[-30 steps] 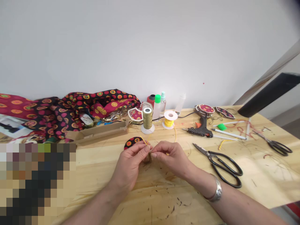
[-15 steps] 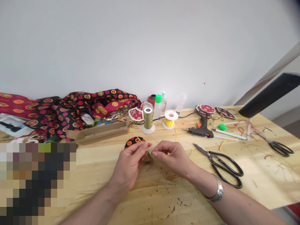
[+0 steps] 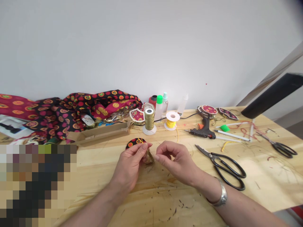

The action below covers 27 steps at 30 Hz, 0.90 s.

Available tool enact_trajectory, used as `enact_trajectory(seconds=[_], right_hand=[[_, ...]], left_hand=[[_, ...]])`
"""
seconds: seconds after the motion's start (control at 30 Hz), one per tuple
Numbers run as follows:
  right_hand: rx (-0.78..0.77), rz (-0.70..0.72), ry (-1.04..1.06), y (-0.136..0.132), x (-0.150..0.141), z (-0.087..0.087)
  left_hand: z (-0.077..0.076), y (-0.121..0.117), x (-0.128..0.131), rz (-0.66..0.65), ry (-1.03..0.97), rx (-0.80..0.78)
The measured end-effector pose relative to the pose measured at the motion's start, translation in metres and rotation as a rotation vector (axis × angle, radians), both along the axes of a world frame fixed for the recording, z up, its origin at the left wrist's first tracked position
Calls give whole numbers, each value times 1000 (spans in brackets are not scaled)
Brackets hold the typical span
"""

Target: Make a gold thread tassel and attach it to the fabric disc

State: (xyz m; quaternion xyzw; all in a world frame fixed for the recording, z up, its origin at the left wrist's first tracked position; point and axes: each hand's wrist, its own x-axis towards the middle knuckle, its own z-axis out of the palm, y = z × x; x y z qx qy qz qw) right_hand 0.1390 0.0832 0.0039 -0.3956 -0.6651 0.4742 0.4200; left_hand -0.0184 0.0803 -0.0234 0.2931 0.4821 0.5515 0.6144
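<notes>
At the table (image 3: 94, 164), our left hand (image 3: 129, 164) pinches the threads (image 3: 149, 159), best held steady; our right hand (image 3: 176, 161) curls nearby, grip unclear.

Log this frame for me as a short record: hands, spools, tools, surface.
Left hand: pinches olive threads
Right hand: nearly closed beside the threads; whether it grips a strand is unclear
Spools: olive spool and yellow spool, upright beyond the hands
Tools: glue gun and large scissors, right of the right hand
Surface: wooden table
</notes>
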Motion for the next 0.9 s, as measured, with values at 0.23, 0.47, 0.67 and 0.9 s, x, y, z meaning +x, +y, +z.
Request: enact_trajectory(seconds=[0.23, 0.47, 0.67, 0.9], right_hand=[[227, -9, -35, -5, 1, -2], [362, 127, 7, -3, 3, 0], [366, 202, -47, -4, 4, 0], [358, 210, -91, -5, 4, 0]], left_hand=[[0, -1, 1, -17, -4, 0], [4, -3, 2, -74, -6, 11], [8, -6, 2, -117, 83, 47], [6, -6, 1, -102, 182, 120]])
